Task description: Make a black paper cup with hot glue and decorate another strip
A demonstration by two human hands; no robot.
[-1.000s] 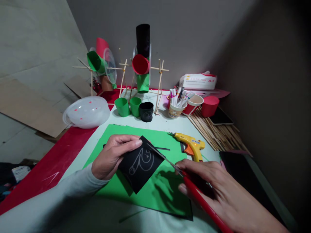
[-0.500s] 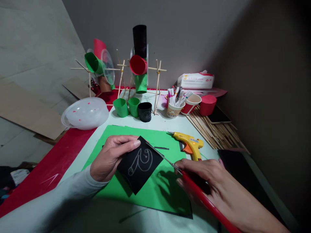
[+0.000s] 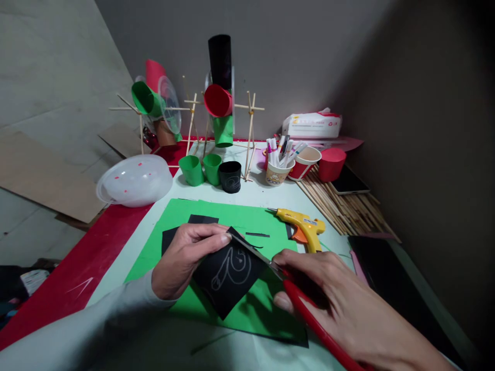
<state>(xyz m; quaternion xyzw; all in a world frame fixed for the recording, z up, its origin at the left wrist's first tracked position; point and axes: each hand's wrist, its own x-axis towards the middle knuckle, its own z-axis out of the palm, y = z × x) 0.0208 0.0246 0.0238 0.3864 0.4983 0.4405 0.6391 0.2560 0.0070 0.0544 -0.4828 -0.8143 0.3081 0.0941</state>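
My left hand (image 3: 189,255) pinches the upper corner of a black piece of paper (image 3: 232,288) that bears a chalky white curled drawing. In my right hand (image 3: 325,299) are red-handled scissors (image 3: 320,330), their blades lying along the upper right edge of the black paper. A thin dark sliver curls beside the blades. Beneath both hands lies a green sheet (image 3: 154,278) with a black sheet's edge showing under it. More black paper (image 3: 203,219) rests behind my left hand, partly hidden by it.
A yellow glue gun (image 3: 305,226) lies right of the green sheet. Behind stand green cups (image 3: 191,171), a black cup (image 3: 230,178) and a cup of markers (image 3: 276,175). Stick frames with coloured tubes rise at the back. Wooden sticks (image 3: 340,206) lie to the right.
The black paper and my left hand have shifted slightly right and down. The scissor blades now lie closer along the paper's edge, and a thin strip curls away there.
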